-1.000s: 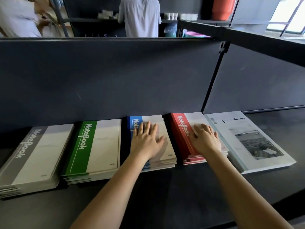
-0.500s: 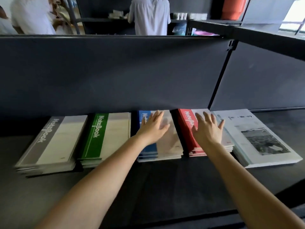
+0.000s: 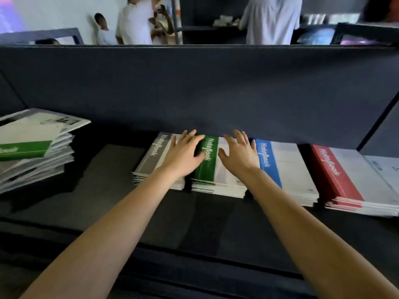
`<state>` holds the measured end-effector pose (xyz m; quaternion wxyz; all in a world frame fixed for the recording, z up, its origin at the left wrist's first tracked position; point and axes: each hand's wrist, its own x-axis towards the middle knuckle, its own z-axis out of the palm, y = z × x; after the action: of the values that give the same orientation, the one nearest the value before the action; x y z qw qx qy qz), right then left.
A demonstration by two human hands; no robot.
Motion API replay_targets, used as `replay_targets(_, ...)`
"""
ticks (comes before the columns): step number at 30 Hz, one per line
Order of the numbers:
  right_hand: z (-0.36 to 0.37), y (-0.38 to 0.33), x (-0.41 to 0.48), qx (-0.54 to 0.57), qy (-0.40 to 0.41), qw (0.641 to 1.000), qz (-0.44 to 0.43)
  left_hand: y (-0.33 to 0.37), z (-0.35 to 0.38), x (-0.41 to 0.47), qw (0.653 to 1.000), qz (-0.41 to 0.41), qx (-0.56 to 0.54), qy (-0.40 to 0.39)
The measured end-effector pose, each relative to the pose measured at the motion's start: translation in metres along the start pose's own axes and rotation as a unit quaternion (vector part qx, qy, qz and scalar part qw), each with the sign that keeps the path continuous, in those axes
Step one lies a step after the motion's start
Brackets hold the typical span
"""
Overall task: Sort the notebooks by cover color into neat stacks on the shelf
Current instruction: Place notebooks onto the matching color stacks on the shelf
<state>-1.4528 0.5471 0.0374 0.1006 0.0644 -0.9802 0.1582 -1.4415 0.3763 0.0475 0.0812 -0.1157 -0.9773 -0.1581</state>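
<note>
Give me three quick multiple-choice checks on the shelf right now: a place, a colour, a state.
1. Which stack sits directly right of the green stack? A grey, B blue, C red.
2. What colour band has the notebook in the loose pile at far left? A green, B red, C blue.
3. How are the left hand and right hand? A gripping notebooks, B fingers straight, C unseen.
Answers: B, the blue stack adjoins it; A, its band is green; B, both show spread fingers.
</note>
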Motion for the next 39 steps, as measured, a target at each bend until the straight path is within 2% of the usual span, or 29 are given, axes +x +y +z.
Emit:
replay_targets(7, 0.027, -0.136, 0.024, 0.016, -0.018, 0.994, -0.11, -0.114, -0.067, -0.046, 0.995, -0.058, 0.069, 0.049)
replay_targets(12, 0.052, -0.241, 0.043, 0.049, -0.045, 0.984, -0.163, -0.211, -0.121, -0.081, 0.983, -0.136, 0.101, 0.065)
replay_targets(20, 0.089, -0.385, 0.065, 0.068, -0.077, 0.966, -0.239, -0.334, -0.175, -0.115, 0.967, -0.219, 0.118, 0.054)
replay_targets(28, 0.147, -0.457, 0.08, 0.021, -0.141, 0.95, -0.278, -0.426, -0.179, -0.133, 0.962, -0.248, 0.112, -0.02)
replay_targets(35, 0.158, -0.479, 0.105, -0.015, -0.153, 0.96, -0.235, -0.465, -0.182, -0.106, 0.972, -0.207, 0.112, -0.014)
replay_targets(39, 0.163, -0.48, 0.12, 0.004, -0.176, 0.962, -0.209, -0.478, -0.183, -0.083, 0.976, -0.189, 0.104, -0.01)
